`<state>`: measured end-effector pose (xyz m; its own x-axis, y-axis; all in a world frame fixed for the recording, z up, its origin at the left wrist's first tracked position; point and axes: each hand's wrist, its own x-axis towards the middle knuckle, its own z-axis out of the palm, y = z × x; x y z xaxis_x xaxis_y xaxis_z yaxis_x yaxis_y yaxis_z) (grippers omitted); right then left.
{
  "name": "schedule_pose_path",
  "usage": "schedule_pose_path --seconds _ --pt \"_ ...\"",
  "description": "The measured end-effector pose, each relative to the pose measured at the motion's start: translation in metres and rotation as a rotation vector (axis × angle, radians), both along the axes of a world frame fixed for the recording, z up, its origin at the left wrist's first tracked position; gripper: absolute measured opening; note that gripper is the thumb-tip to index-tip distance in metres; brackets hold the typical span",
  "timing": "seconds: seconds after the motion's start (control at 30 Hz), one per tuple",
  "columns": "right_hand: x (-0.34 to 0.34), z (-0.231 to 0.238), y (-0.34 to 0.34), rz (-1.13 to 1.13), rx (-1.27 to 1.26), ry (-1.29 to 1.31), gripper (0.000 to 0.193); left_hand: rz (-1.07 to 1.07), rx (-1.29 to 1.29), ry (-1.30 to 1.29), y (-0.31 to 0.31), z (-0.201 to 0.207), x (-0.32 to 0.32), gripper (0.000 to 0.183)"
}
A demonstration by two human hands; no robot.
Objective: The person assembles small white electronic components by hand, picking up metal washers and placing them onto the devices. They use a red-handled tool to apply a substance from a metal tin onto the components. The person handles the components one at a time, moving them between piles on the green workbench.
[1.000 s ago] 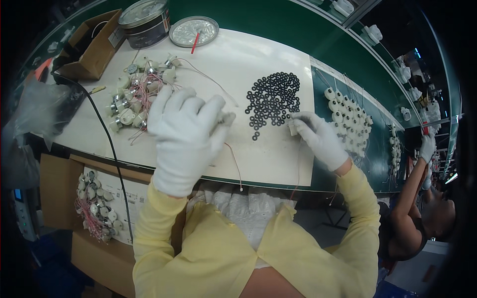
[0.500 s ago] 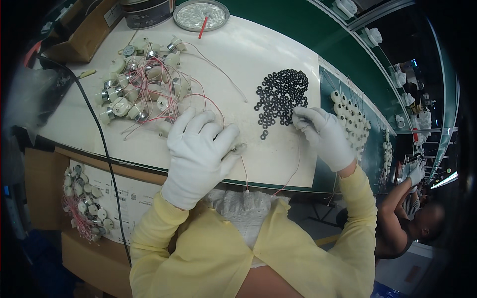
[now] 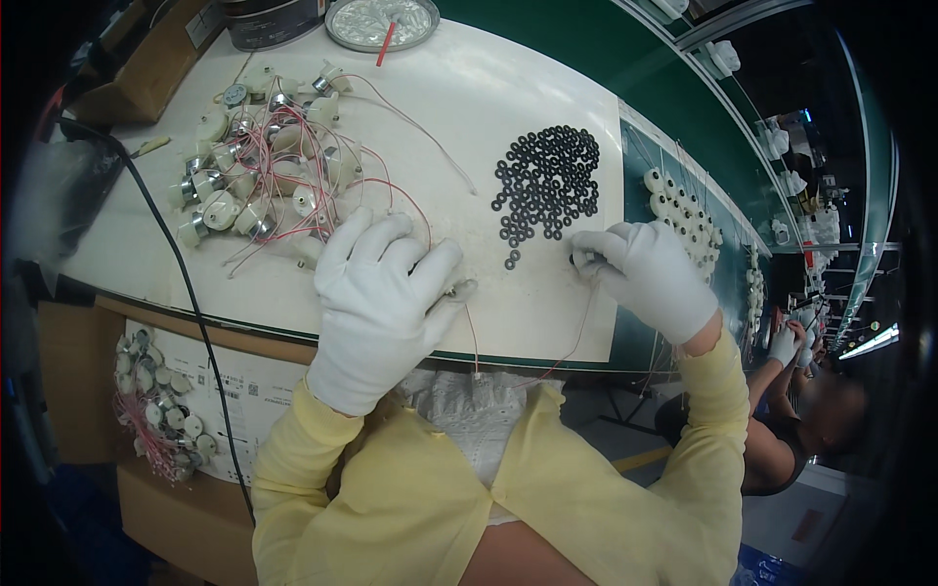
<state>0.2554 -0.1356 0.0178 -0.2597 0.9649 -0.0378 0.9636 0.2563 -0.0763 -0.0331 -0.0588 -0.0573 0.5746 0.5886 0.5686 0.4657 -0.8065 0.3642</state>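
Observation:
My left hand (image 3: 381, 293), in a white glove, rests on the white tabletop (image 3: 469, 107) near its front edge. It grips a small motor (image 3: 455, 290) whose thin wire (image 3: 475, 344) trails down over the edge. My right hand (image 3: 653, 275), also gloved, pinches a black ring (image 3: 575, 259) at its fingertips, just below a heap of several black rings (image 3: 547, 181). A thin red wire (image 3: 578, 335) runs from under this hand toward my body. A pile of small white motors with red and white wires (image 3: 259, 181) lies just beyond my left hand.
A round metal dish with a red stick (image 3: 381, 20) and a dark tin (image 3: 274, 15) stand at the back. A black cable (image 3: 186, 283) crosses the left edge. A box of motors (image 3: 156, 410) sits below. White spools (image 3: 684, 210) lie on the green belt. A co-worker's gloved hand (image 3: 788, 344) works at right.
My left hand has drawn back from the motor pile toward the table's front edge with a motor in it. My right hand stays by the black rings.

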Motion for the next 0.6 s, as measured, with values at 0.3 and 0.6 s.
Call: schedule_pose_path --seconds 0.3,0.6 --pt "-0.004 0.013 0.008 0.061 -0.127 -0.128 0.022 0.016 0.007 0.025 -0.001 0.0 0.001 0.034" --pt "0.002 -0.002 -0.012 0.024 0.077 -0.178 0.02 0.016 0.04 0.03 -0.003 -0.001 0.002 0.037"
